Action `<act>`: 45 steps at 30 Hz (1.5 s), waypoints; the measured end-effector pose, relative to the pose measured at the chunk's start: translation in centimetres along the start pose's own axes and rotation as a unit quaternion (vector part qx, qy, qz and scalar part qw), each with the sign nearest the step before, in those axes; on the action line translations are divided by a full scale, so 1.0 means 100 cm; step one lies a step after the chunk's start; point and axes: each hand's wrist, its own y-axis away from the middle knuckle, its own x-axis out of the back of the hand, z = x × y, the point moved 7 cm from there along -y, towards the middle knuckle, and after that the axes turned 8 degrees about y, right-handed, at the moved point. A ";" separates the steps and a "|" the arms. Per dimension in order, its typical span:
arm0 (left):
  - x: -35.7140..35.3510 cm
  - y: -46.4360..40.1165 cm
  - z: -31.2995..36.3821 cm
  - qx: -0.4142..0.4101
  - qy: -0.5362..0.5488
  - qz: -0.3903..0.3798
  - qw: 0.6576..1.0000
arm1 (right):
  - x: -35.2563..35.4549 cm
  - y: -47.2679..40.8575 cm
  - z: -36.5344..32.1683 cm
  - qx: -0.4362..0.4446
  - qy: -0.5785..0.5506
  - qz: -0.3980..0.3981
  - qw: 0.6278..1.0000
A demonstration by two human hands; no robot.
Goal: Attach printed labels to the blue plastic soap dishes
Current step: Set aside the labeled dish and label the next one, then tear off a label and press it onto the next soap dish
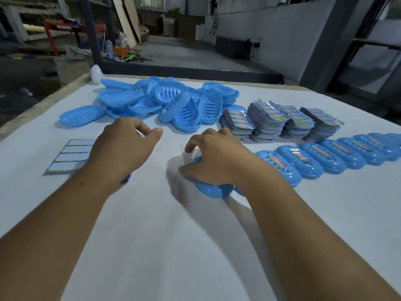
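Blue plastic soap dish (213,189) lies upside down at centre frame on the white table (152,235), long axis running lower left to upper right, gripped from above by the right hand (213,157). The left hand (121,148) hovers with fingers loosely curled, holding nothing I can see, over a spent label sheet (69,155). Labelled dishes (325,157) line the right; loose dishes (156,101) and label stacks (280,120) sit beyond.

We note glossy, smooth blue plastic soap dishes (173,101); shiny printed labels (280,120) in paper stacks; a matt white cloth-like table cover (152,235); matt white backing sheet (69,157).
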 end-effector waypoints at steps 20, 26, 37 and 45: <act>0.016 -0.001 -0.001 0.010 0.038 0.026 0.999 | -0.005 -0.006 0.030 -0.027 -0.114 -0.018 0.993; 0.034 -0.010 -0.016 0.042 0.083 0.076 0.993 | -0.007 -0.012 0.028 -0.024 -0.137 0.004 0.990; 0.015 -0.005 -0.018 0.017 -0.027 0.052 0.998 | -0.011 -0.020 0.028 -0.021 -0.146 0.051 0.988; -0.020 -0.024 0.020 -0.056 -0.043 0.002 0.997 | -0.007 -0.020 0.029 -0.026 -0.167 0.077 0.983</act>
